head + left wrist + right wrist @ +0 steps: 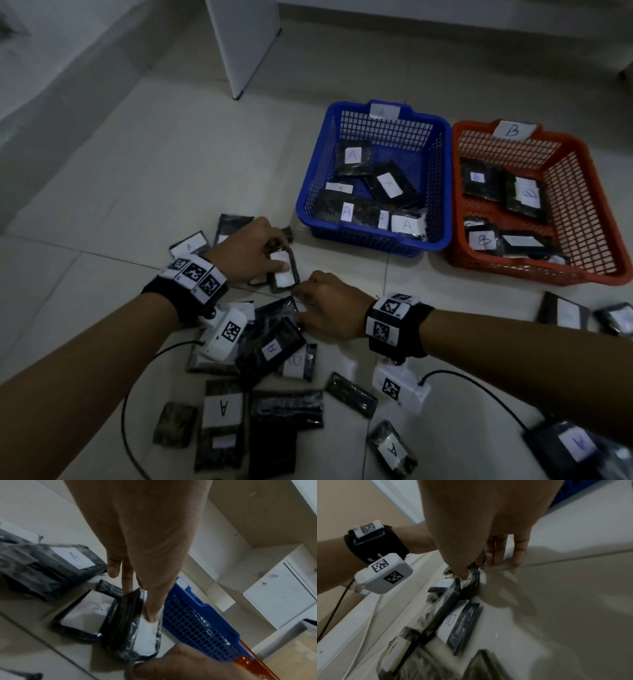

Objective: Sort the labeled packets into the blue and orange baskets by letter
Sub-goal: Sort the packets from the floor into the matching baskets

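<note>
Nearest the viewer, loose dark packets in crinkled shiny wrap lie scattered on the pale tiled floor, each with a white paper label; some read A, some B. Both forearms reach forward over this heap, each wearing a black wrist strap with a white camera box.

The right hand sits palm down at the far edge of the heap, knuckles up. In the right wrist view its thumb and curled fingers pinch the crumpled corner of a dark packet, while the little finger points down toward the floor.

Just beyond it, the left hand is angled toward the baskets. Its thumb presses the white label of a small rectangular packet and its fingers curl round the far edge, holding it tilted on its side edge; the letter is too blurred to read. More packets lie beside and behind this hand.

Farther off stand two mesh plastic baskets, touching side by side. The blue basket, tagged with a faint letter, holds A packets. The orange basket, tagged B, holds B packets. Beyond them stands a white panel.
</note>
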A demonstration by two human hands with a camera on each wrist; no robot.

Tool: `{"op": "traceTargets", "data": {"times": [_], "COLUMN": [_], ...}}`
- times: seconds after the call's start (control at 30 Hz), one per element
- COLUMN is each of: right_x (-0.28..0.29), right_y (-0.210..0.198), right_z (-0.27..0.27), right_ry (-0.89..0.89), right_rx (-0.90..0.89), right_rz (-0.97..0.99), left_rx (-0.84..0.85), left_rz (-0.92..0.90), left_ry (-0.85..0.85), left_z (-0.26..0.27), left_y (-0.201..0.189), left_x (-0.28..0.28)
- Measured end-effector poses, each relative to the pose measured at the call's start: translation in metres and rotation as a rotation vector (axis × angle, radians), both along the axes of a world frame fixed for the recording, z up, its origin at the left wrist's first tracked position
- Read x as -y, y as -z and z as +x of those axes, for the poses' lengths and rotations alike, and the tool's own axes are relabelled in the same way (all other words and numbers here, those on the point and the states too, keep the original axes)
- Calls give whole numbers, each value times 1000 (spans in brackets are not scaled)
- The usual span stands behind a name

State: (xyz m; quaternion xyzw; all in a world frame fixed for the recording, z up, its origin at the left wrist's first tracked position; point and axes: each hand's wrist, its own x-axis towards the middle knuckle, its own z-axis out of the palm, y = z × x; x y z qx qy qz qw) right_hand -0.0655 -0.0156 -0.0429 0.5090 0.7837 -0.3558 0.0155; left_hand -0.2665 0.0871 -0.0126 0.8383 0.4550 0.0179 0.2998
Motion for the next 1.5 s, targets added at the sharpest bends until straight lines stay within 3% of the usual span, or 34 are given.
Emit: {"op": "traceTargets", "data": {"times": [0.17,0.43,0.57,0.67,0.87,1.27,1.5], "right_x": [14,2,-3,-2,3,10,-17], "right_y": [-1,-13,-33,-47,-64,-115,-138], "right_z": [-12,-20,-11,5,48,131,185], "right_ry": [1,12,57,116,230,295,573], "right_rx": [53,78,-77,-238,-346,-253,-273], "right_rz": [34,-15,-36,-14,122,423,605], "left_rx": [32,115,126,156,224,388,464], "left_rz": [-87,-75,-23,-20,-4,60,128], "left_ry": [-59,-125,-146,-174,-194,-152,-250], "left_z": [-14,-32,-35,-36,-22,40,68], "left_y": [-6,-29,-45,-53,-66,-86,-83], "left_x": [10,29,39,43,47,45,22]}}
